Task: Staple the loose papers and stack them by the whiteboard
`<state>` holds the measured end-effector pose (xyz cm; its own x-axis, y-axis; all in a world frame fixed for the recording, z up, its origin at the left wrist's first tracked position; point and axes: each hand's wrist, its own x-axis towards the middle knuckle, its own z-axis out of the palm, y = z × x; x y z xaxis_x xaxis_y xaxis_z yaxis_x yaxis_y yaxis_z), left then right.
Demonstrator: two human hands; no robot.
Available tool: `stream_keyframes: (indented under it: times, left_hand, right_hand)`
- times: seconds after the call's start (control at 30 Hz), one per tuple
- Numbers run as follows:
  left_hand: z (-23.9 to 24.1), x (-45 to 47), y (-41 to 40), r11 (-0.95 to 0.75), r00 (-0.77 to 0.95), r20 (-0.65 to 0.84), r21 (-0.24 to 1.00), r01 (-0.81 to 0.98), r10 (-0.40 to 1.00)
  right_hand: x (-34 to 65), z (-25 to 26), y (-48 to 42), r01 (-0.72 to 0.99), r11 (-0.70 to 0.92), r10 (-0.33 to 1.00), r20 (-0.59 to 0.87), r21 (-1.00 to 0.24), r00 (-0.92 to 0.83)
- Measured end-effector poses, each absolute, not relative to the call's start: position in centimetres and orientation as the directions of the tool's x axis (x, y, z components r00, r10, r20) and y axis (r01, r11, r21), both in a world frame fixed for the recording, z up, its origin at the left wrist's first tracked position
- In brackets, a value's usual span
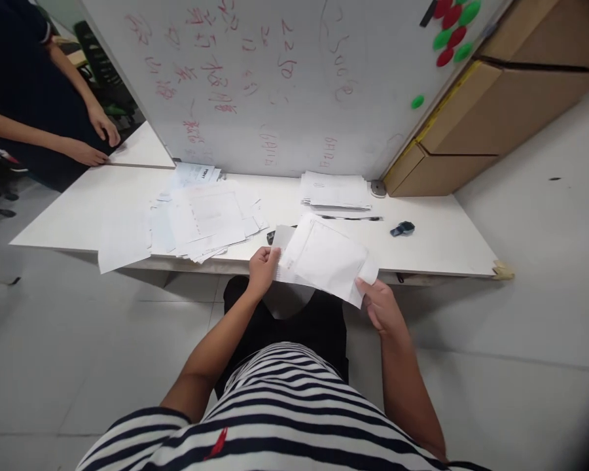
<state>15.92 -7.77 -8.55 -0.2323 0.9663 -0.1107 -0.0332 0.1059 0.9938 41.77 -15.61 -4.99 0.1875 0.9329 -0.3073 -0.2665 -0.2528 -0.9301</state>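
Observation:
Over the front edge of the white table I hold white paper sheets [326,258], at least two of them overlapping. My left hand [264,269] pinches the left side of the sheets. At the right corner, my right hand [380,304] grips them between thumb and fingers. The top sheet carries faint print and a thin frame line. Just beyond my left hand, a small black object [271,237] lies partly hidden by the paper. A messy spread of papers [209,216] covers the table to the left, and a neater paper stack [334,190] lies behind the held sheets.
A whiteboard [275,85] with red writing and magnets stands behind the white table [436,252]. Cardboard boxes [471,118] are piled at the right. A dark wristwatch [402,228] lies on the right side. Another person's hands [95,140] rest by the table's far left.

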Motion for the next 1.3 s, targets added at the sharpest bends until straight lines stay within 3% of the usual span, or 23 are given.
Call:
stream_keyframes:
  times: [0.1,0.2,0.37,0.63,0.77,0.97,1.07,1.23,1.3]
  left_hand:
    - [-9.4,15.7,-7.4,0.216,-0.175,-0.225,0.974,-0.068,0.958]
    - [-10.1,15.5,-7.1,0.293,-0.056,-0.299,0.951,-0.096,0.953]
    - [-11.0,15.8,-7.4,0.300,0.061,-0.300,0.954,0.011,0.952]
    - [-11.3,16.1,-8.4,0.309,0.150,-0.315,0.949,0.059,0.937]
    - [-11.8,15.9,-8.6,0.257,0.190,-0.293,0.947,0.194,0.937]
    - [-12.0,16.3,-8.7,0.152,0.214,-0.200,0.963,0.221,0.956]
    - [-11.6,16.5,-8.7,0.083,0.216,-0.143,0.960,0.266,0.966]
    - [-10.4,16.4,-8.7,0.029,0.223,-0.087,0.968,0.250,0.971]
    - [-9.5,16.3,-8.5,0.041,0.208,-0.084,0.978,0.204,0.974]
  right_hand:
    - [42.9,-6.7,-15.4,-0.222,-0.246,0.918,-0.300,-0.944,0.261]
    - [43.9,-8.9,-14.5,-0.187,-0.312,0.917,-0.346,-0.932,0.198]
    - [44.0,-11.7,-12.3,-0.012,-0.438,0.898,-0.438,-0.899,0.048]
    - [44.1,-11.8,-11.1,0.211,-0.392,0.891,-0.426,-0.896,-0.156]
    - [44.9,-11.9,-11.2,0.374,-0.317,0.914,-0.386,-0.871,-0.123]
    - [44.7,-12.9,-11.5,0.555,-0.215,0.976,-0.196,-0.803,0.094]
    - [43.9,-14.0,-11.6,0.415,-0.264,0.962,-0.203,-0.871,0.184]
    - [42.1,-14.0,-12.1,-0.145,-0.290,0.927,-0.316,-0.946,0.203]
    - [41.7,-12.9,-12.4,-0.201,-0.236,0.947,-0.272,-0.951,0.174]
